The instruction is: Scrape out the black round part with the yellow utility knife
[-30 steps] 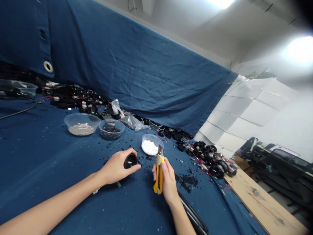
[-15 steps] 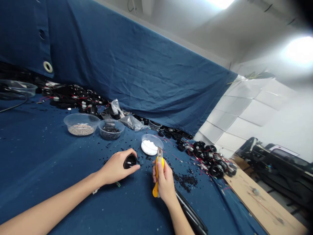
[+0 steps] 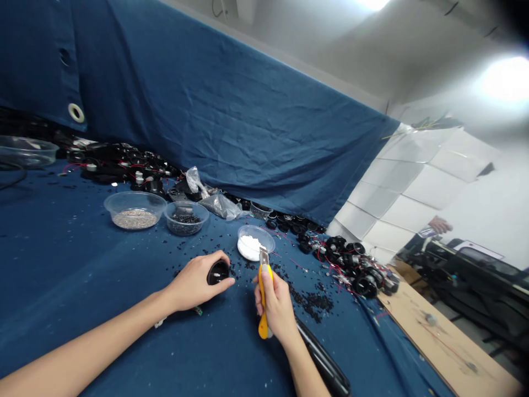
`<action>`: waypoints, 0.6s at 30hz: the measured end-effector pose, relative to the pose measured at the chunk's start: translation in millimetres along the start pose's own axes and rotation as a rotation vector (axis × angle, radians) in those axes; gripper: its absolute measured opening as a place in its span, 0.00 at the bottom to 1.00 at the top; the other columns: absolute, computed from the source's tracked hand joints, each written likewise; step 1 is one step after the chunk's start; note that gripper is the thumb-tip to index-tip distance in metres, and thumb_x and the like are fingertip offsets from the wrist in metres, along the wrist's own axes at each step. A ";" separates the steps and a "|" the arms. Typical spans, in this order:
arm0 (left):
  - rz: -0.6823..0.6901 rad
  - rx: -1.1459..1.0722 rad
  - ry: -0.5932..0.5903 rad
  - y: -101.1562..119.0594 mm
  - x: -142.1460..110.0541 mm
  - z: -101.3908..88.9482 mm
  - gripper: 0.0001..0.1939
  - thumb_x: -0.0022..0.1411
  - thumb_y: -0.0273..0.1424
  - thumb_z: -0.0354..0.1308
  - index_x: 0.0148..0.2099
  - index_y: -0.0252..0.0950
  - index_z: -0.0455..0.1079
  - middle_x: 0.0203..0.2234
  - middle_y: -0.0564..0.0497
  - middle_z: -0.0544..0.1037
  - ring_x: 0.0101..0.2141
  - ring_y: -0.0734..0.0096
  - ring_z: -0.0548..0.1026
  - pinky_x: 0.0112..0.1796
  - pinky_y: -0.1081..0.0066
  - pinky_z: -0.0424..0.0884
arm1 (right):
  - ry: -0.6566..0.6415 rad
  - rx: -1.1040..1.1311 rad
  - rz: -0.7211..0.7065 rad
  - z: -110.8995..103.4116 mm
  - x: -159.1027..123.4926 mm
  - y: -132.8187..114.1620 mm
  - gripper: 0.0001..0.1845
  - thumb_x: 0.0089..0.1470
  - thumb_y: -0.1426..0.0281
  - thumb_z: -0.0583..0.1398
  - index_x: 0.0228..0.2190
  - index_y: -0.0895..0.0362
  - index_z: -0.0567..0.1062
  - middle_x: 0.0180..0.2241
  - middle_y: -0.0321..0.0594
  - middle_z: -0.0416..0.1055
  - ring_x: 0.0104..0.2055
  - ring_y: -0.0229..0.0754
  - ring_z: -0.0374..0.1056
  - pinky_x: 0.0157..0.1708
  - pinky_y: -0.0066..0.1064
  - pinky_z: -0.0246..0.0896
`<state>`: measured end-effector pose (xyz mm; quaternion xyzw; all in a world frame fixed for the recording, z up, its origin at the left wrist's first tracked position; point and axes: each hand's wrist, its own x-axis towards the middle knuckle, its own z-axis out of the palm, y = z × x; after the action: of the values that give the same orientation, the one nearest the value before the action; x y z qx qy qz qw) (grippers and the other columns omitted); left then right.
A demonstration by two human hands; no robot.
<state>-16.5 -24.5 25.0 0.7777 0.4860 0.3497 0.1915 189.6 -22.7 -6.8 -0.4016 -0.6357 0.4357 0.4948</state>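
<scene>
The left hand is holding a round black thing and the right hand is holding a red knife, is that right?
Almost! The knife is yellow, not red, as the head view shows. The right hand does hold it, and the left hand holds the round black thing.

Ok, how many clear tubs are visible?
5: far-left tub, silvery-bits tub left of black-bits tub, white-pieces tub beyond the knife, small tub behind that. More may be hidden.

From one head-worn camera, we look forward and down at the nearby left hand (image 3: 195, 283) and right hand (image 3: 279, 306), facing a blue curtain (image 3: 219, 116).
</scene>
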 end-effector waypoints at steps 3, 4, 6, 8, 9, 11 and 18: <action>-0.007 0.002 -0.008 -1.4 0.7 0.8 0.12 0.59 0.40 0.57 0.42 0.40 0.67 0.36 0.51 0.78 0.36 0.62 0.75 0.38 0.67 0.68 | -0.111 0.127 -0.011 -0.4 -0.1 -3.8 0.18 0.62 0.56 0.54 0.45 0.57 0.66 0.30 0.35 0.68 0.22 0.31 0.58 0.20 0.22 0.57; -0.011 0.003 -0.008 -2.0 0.9 1.1 0.12 0.59 0.40 0.57 0.42 0.40 0.67 0.36 0.51 0.78 0.37 0.62 0.75 0.38 0.67 0.68 | -0.153 0.158 -0.015 -0.2 -0.3 -4.7 0.19 0.61 0.57 0.56 0.47 0.56 0.65 0.35 0.38 0.69 0.26 0.32 0.60 0.24 0.22 0.59; -0.014 0.002 -0.005 -2.9 1.1 1.5 0.12 0.58 0.39 0.58 0.42 0.40 0.66 0.36 0.51 0.78 0.37 0.62 0.75 0.38 0.67 0.67 | -0.182 0.173 -0.015 0.6 -0.4 -4.6 0.19 0.61 0.58 0.57 0.48 0.56 0.65 0.38 0.39 0.70 0.28 0.31 0.63 0.27 0.23 0.61; -0.012 0.005 -0.003 -3.5 0.8 1.7 0.12 0.59 0.39 0.57 0.42 0.40 0.66 0.35 0.51 0.78 0.36 0.62 0.75 0.38 0.67 0.67 | -0.115 0.152 0.016 1.1 0.3 -1.8 0.18 0.62 0.55 0.54 0.43 0.58 0.67 0.27 0.35 0.68 0.21 0.31 0.61 0.20 0.22 0.58; -0.011 0.008 -0.002 -3.7 0.6 1.7 0.12 0.59 0.40 0.57 0.42 0.40 0.66 0.35 0.52 0.78 0.36 0.62 0.75 0.38 0.66 0.67 | -0.073 0.141 0.048 1.0 0.7 -0.2 0.21 0.63 0.53 0.52 0.39 0.59 0.68 0.21 0.31 0.65 0.16 0.30 0.58 0.16 0.22 0.54; -0.009 0.011 -0.003 -4.1 0.3 1.9 0.12 0.59 0.40 0.57 0.42 0.40 0.66 0.35 0.52 0.78 0.36 0.63 0.75 0.38 0.66 0.67 | -0.048 0.157 0.121 -0.2 1.0 1.3 0.25 0.63 0.50 0.49 0.33 0.59 0.68 0.14 0.27 0.57 0.11 0.30 0.53 0.11 0.21 0.47; 0.005 0.002 -0.008 -5.6 1.4 3.3 0.11 0.59 0.38 0.57 0.42 0.40 0.66 0.35 0.52 0.78 0.36 0.63 0.75 0.37 0.67 0.67 | -0.310 0.482 0.182 -2.6 -5.9 -14.5 0.25 0.53 0.64 0.66 0.51 0.55 0.66 0.37 0.37 0.69 0.28 0.30 0.62 0.29 0.21 0.61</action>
<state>-17.2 -20.6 19.7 0.7806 0.4837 0.3463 0.1917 192.1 -32.2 5.6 -0.2565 -0.5435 0.6726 0.4318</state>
